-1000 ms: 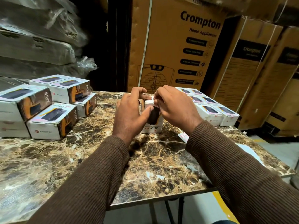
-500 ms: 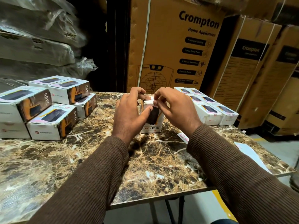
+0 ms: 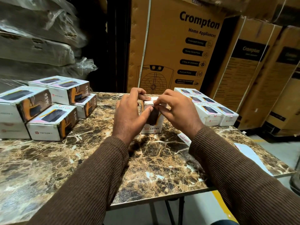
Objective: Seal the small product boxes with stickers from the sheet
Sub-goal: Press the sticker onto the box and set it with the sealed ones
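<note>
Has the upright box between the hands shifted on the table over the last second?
No. The upright box stands at the same spot on the marble table, equally far from the row of boxes to its right; both hands hold it.

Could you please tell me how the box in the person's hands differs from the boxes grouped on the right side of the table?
The held box stands on end, while the right-hand boxes lie flat. The held box is gripped by the left hand and the right hand, fingers at its top edge; the right-hand boxes are untouched. The held box stands alone mid-table; the right-hand boxes sit packed in rows. All are small white product boxes on the marble-patterned table.
</note>
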A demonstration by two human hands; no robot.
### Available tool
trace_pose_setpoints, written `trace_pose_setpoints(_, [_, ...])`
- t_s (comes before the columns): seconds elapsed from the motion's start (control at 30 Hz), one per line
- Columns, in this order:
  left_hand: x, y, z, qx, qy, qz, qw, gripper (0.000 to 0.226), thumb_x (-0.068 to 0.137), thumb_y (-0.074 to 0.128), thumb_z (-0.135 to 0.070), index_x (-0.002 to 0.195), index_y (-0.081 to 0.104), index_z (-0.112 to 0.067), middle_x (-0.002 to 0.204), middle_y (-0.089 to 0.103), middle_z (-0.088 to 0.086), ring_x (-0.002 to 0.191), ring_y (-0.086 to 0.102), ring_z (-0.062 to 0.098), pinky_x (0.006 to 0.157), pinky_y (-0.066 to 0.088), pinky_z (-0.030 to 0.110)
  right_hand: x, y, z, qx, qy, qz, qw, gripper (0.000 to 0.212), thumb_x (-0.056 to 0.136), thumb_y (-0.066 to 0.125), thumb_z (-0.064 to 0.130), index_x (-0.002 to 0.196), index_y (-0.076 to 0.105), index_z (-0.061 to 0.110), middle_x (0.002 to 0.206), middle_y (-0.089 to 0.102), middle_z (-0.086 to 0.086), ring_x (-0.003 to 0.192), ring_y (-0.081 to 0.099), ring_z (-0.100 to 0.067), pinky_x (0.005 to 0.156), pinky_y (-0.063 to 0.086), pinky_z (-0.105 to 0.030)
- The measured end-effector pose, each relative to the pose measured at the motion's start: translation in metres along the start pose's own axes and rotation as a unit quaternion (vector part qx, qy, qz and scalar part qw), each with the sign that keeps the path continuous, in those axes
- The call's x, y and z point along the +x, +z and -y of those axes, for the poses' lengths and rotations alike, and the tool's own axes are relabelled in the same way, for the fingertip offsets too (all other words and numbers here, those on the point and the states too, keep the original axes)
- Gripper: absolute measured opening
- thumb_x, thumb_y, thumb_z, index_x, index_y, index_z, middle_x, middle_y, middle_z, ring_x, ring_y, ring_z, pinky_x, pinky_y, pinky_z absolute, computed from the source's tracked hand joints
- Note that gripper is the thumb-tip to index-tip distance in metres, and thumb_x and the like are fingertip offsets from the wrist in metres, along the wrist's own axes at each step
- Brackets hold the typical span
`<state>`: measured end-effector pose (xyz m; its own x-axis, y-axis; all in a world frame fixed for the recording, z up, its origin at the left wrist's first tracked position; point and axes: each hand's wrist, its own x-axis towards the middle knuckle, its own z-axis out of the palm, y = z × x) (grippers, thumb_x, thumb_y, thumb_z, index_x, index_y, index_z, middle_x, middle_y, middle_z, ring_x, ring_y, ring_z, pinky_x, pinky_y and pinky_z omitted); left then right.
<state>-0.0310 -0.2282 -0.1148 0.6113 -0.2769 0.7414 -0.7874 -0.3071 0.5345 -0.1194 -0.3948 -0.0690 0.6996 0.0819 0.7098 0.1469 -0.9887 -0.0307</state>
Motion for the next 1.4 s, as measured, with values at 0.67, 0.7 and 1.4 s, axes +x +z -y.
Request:
trace_pose_setpoints(0.67, [0.000,-0.002,-0.001,-0.008,0.008,0.000,1.000,0.048,0.088,0.075,-0.038,0.127,0.049,-0.032,0.112,0.064,-0.023,0.109,0.059,0.012,0.095,0.052,0.052,-0.009,0.010,0.006,0.097,0.084,-0.041,0.991,0.014,0.093,0.070,0.016,0.103,0.075,0.025,0.098,0.067,0.011,0.096,0.062,-0.014,0.082,0.056,-0.047])
trace_pose_setpoints(0.7, [0.000,-0.002,-0.001,-0.009,0.008,0.000,1.000,0.048,0.087,0.075,-0.039,0.127,0.049,-0.031,0.112,0.065,-0.022,0.109,0.060,0.012,0.095,0.052,0.053,-0.009,0.010,0.006,0.099,0.085,-0.040,0.991,0.014,0.093,0.070,0.016,0.103,0.075,0.025,0.098,0.067,0.011,0.097,0.063,-0.013,0.082,0.056,-0.047])
trace_pose_setpoints(1.4, [-0.002,-0.005,-0.003,-0.015,0.012,-0.005,1.000,0.049,0.088,0.079,-0.033,0.127,0.051,-0.027,0.116,0.066,-0.015,0.112,0.062,0.016,0.095,0.054,0.051,-0.008,0.018,0.014,0.115,0.116,-0.062,0.985,0.006,0.095,0.073,0.021,0.100,0.072,0.025,0.098,0.064,0.011,0.098,0.060,-0.013,0.084,0.056,-0.041])
